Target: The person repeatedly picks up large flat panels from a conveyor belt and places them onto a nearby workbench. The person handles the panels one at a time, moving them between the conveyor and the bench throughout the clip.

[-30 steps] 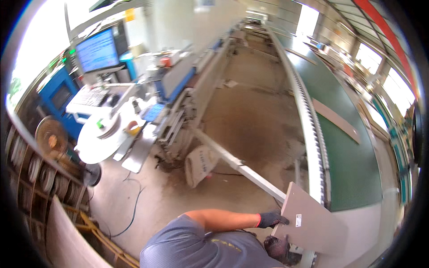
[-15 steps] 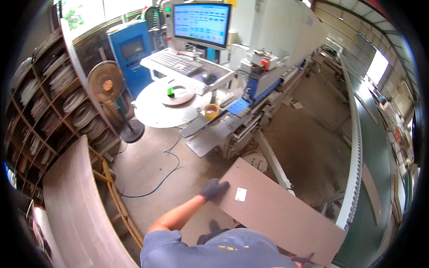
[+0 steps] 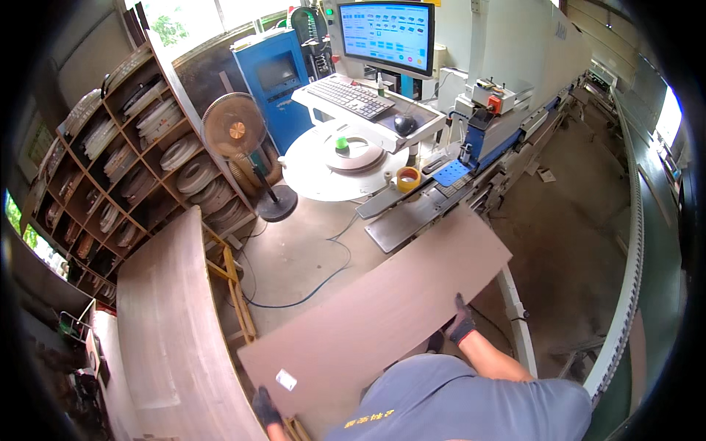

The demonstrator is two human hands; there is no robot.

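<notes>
A long brown wood-grain panel [image 3: 382, 301] lies slantwise across the view in front of me, its far right end near the machine's metal infeed plate [image 3: 401, 229]. My left hand [image 3: 266, 406], in a dark glove, grips the panel's near left end, close to a small white label [image 3: 286, 380]. My right hand [image 3: 461, 321], gloved too, holds the panel's near long edge toward its right end; the thumb lies on top and the other fingers are partly hidden beneath.
A stack of panels [image 3: 165, 309] lies at the left beside a yellow frame [image 3: 239, 294]. Ahead are a standing fan [image 3: 235, 128], a round white table [image 3: 316, 173] and a monitor [image 3: 386, 37]. A dark cable [image 3: 309, 294] crosses the floor. A conveyor rail [image 3: 634, 250] runs along the right.
The panel has swung round: its labelled end has come left and nearer, its other end farther away. Both hands moved with it. My view has shifted left.
</notes>
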